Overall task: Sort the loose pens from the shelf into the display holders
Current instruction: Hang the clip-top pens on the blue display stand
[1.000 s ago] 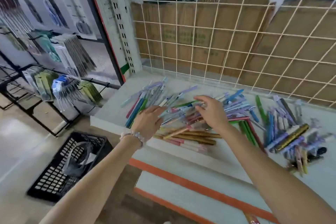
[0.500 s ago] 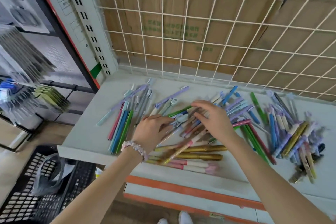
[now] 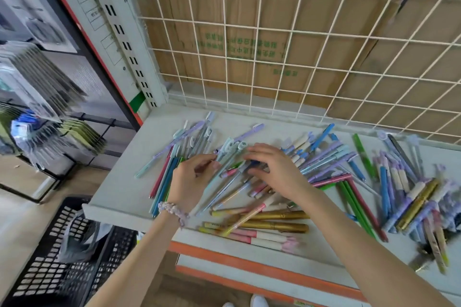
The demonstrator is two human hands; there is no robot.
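Loose pens (image 3: pixel 252 182) under both hands (image 3: pixel 274 172)

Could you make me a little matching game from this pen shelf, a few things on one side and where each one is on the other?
Things:
1. gold pens
2. black crate
3. bead bracelet
4. wire grid

Places:
A. on the left wrist
B. standing behind the shelf, in front of cardboard
C. near the shelf's front edge, below the hands
D. on the floor, left of the shelf

Pairs: 1-C, 2-D, 3-A, 4-B
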